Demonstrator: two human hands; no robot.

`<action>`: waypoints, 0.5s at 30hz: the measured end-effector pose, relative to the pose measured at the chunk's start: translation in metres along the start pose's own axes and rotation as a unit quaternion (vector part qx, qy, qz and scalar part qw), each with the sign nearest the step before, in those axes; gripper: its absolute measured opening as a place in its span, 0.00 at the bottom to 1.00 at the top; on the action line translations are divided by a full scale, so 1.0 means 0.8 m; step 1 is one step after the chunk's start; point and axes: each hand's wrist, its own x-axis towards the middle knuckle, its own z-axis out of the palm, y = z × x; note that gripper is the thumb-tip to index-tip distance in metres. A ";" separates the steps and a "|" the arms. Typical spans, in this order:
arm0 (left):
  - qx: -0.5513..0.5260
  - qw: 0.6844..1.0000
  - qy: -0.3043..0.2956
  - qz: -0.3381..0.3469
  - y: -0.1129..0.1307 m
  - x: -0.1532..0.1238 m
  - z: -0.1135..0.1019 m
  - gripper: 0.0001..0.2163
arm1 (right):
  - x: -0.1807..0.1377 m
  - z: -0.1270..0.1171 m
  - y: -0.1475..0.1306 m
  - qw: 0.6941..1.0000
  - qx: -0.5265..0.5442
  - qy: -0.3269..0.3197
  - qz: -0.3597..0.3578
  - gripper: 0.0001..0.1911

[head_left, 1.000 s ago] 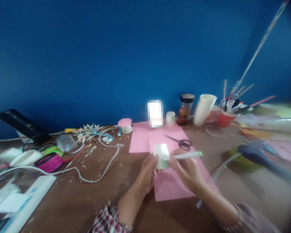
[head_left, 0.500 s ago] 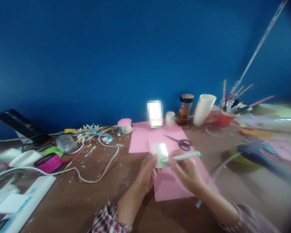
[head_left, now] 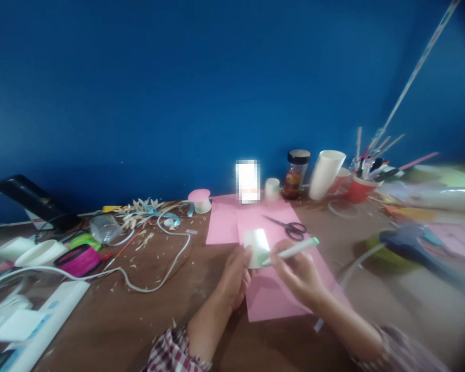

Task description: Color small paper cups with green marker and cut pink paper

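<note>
My left hand (head_left: 234, 276) holds a small white, glossy thing that looks like a paper cup (head_left: 253, 242), its fingers closed around the lower left side. Green marks show near the cup's lower edge. A white marker with a green end (head_left: 300, 249) is pinched in my right hand (head_left: 296, 271), and its tip meets the cup's lower right part. Beneath both hands lie pink paper sheets (head_left: 271, 299). Black-handled scissors (head_left: 294, 230) rest on the paper just beyond my right hand.
At the back stand a bright pixelated rectangle (head_left: 248, 181), a small white cup (head_left: 272, 189), a dark-lidded jar (head_left: 294, 175), a tall white cup (head_left: 325, 175) and a red cup of brushes (head_left: 360, 188). Left are a white cable (head_left: 139, 290), tape rolls (head_left: 77, 260) and a power strip (head_left: 58, 315).
The marker's tip has moved slightly down and right on the cup, and its green end has tilted a little upward. The green area looks slightly larger. My left hand stays put.
</note>
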 end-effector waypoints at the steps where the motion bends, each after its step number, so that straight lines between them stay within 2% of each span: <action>1: -0.002 1.000 -0.005 0.002 0.000 0.000 -0.001 0.12 | 0.000 0.000 0.000 1.000 0.002 0.007 0.000 0.05; 7: 0.006 1.000 -0.027 0.009 0.000 -0.001 -0.002 0.11 | 0.001 -0.001 -0.003 0.998 -0.014 0.057 -0.005 0.04; 15: 0.000 1.000 -0.014 0.005 0.000 -0.001 -0.001 0.12 | 0.002 0.000 -0.001 0.998 -0.014 0.062 -0.009 0.06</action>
